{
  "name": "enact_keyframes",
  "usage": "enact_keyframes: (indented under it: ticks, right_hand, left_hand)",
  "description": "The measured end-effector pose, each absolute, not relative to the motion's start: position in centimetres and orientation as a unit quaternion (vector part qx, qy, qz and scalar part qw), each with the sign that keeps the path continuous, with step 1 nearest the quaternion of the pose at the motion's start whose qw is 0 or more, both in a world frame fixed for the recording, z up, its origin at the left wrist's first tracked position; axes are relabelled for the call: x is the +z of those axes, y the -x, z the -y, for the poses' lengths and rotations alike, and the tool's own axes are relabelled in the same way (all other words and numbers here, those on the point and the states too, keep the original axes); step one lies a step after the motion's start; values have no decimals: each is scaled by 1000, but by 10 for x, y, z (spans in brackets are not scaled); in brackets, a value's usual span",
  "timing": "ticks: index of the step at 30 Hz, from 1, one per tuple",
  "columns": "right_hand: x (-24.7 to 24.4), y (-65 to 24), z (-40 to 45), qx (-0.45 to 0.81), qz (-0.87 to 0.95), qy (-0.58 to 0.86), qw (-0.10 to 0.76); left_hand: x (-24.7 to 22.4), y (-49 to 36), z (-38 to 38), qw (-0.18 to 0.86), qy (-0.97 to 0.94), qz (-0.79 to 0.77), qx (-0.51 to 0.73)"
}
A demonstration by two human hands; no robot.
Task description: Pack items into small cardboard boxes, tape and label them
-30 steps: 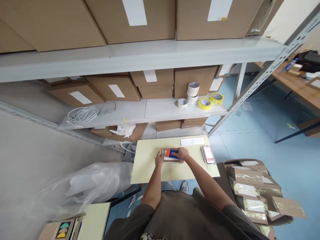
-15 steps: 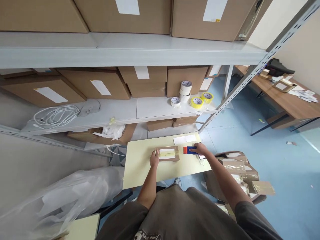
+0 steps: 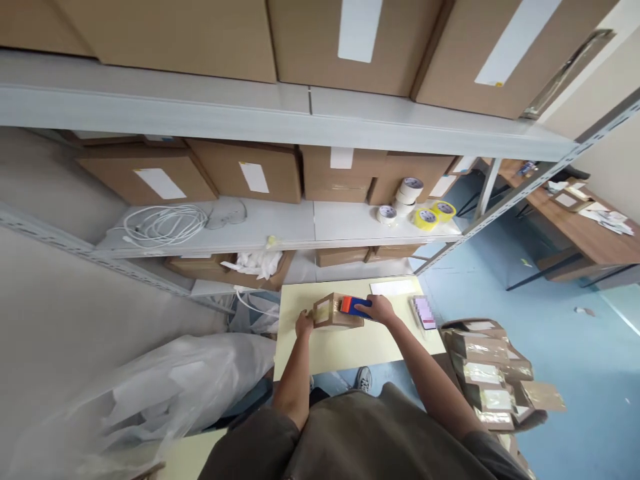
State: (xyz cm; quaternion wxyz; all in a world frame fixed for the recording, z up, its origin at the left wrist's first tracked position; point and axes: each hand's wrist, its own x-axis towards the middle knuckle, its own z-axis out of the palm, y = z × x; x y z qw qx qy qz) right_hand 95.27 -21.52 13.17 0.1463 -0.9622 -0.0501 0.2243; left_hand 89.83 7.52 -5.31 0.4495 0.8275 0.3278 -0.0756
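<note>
On the bench (image 3: 345, 350), just right of the curled left hand (image 3: 304, 323): cardboard box (image 3: 324, 312), held by its left edge, long axis hard to tell; over its right part, tape dispenser (image 3: 356, 307), wrapped in the closed right hand (image 3: 381, 309), farther from the box.

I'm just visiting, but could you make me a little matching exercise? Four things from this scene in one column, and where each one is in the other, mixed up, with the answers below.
Things
1. Blue and orange tool
2. Small carton
3. Phone
4. White cable

Places
A. Coiled on a shelf
B. On the table, near its right end
C. Held in the right hand
D. Touching the left hand

Right pairs: 1-C, 2-D, 3-B, 4-A
</note>
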Motion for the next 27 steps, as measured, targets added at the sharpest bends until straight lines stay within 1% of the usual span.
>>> enact_keyframes:
  ticks: [4,7,9,12,18,27]
  right_hand:
    - [136,-948,144,249,66,957,134]
    - [140,-948,114,252,82,958,111]
    - [144,-950,104,246,86,960,97]
    - [148,-953,101,246,85,961,91]
    - [147,-951,132,233,77,964,102]
    - [138,-946,255,208,32,965,158]
  left_hand:
    - [-39,-889,-108,508,-806,-299,-56]
    - [-20,-888,-110,556,-792,-248,-47]
    - [-8,-892,-101,599,-775,-191,-65]
    - [5,-898,-82,582,-786,-189,-86]
    - [6,-909,-43,543,-813,-189,-95]
    - [3,-918,65,480,-855,-165,-108]
